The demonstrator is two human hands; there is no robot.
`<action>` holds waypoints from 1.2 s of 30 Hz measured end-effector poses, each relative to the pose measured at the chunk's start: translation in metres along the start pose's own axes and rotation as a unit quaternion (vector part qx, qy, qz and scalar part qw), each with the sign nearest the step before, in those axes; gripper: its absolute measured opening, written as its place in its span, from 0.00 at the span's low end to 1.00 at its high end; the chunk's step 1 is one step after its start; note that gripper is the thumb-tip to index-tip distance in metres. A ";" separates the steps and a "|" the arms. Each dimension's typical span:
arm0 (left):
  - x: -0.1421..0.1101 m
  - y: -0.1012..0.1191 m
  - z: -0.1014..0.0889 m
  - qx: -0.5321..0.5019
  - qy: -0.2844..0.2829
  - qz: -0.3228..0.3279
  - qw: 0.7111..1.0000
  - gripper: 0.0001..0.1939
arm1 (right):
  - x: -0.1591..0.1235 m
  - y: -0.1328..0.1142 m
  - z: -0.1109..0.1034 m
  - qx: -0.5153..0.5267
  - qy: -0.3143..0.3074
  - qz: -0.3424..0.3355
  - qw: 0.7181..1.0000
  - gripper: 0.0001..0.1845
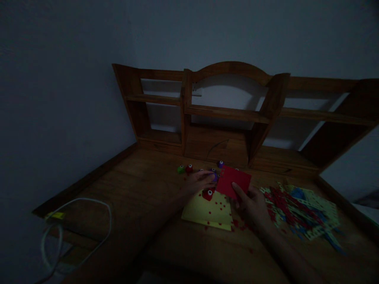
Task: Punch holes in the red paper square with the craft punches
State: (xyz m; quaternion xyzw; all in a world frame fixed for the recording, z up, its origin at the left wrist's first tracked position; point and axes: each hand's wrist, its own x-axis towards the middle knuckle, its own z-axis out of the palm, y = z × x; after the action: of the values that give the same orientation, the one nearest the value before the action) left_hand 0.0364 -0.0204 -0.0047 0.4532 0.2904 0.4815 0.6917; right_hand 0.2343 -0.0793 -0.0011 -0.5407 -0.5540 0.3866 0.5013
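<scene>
The scene is dim. My right hand (pixel 251 203) pinches a red paper square (pixel 233 180) by its lower edge, holding it above the desk. My left hand (pixel 199 181) reaches forward, its fingers closed around a small purple punch (pixel 215 176) next to the red paper. A red punch (pixel 209 193) sits on a yellow sheet (pixel 209 211) just below both hands. Small red paper bits are scattered over the yellow sheet.
More small punches, green (pixel 181 169), red (pixel 189 168) and purple (pixel 220 163), stand behind the hands. A pile of punched coloured paper (pixel 302 209) lies at right. A wooden shelf unit (pixel 231 114) backs the desk. A white cable (pixel 83 221) loops at the left.
</scene>
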 end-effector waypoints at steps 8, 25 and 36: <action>-0.003 0.005 0.002 -0.001 -0.003 -0.016 1.000 0.22 | -0.003 -0.009 0.002 -0.012 -0.005 -0.002 1.000 0.25; -0.001 -0.006 -0.005 0.055 -0.020 0.004 0.998 0.22 | -0.001 -0.001 0.001 -0.036 -0.003 -0.001 0.999 0.26; -0.011 0.008 0.006 0.142 -0.005 -0.014 0.990 0.18 | -0.001 0.000 -0.001 -0.063 -0.023 -0.049 0.997 0.23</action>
State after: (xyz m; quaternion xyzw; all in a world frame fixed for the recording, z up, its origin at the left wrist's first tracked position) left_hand 0.0341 -0.0317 0.0049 0.5449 0.3588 0.4238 0.6282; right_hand 0.2353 -0.0805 -0.0011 -0.5349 -0.6143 0.3379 0.4715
